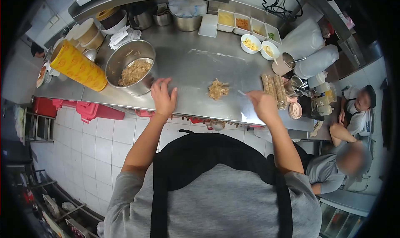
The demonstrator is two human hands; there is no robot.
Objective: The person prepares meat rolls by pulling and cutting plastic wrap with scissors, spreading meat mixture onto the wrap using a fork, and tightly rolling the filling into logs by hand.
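Note:
My left hand [163,97] rests near the counter's front edge with its fingers apart, right beside a large steel bowl [146,57]. Inside that bowl is a brown, shredded-looking mixture [135,72]. A small heap of similar mixture [218,89] sits on the steel counter between my hands. My right hand [263,104] is closed, and a thin, pale implement [241,92] sticks out from its fingers toward the heap; its kind is unclear. Just beyond this hand lie several long, clear-wrapped rolls [275,90] of grainy filling.
A yellow patterned cylinder [79,66] leans left of the bowl. White trays [226,29] of toppings and two small bowls [250,44] line the back. Right are a utensil cup [283,64], stacked plastic cups [321,61] and squeeze bottles [325,99]. Two people [333,167] are at far right.

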